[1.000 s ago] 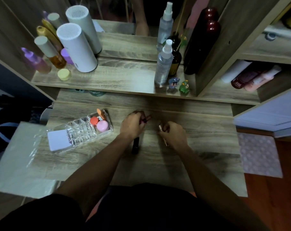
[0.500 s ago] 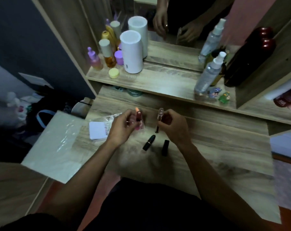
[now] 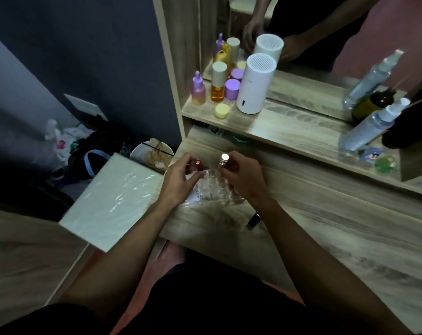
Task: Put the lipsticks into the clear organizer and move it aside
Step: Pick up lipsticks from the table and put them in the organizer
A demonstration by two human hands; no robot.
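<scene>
Lipsticks are mid-insertion: my left hand pinches a dark red one upright over the left end of the clear organizer, which sits at the near-left part of the wooden table, while my right hand grips a silver-capped one upright over the grid's back cells. Further right, a black lipstick lies loose on the table just past my right wrist. Next, I reckon: lower both tubes straight into empty cells, grab the black one, then slide the organizer aside.
</scene>
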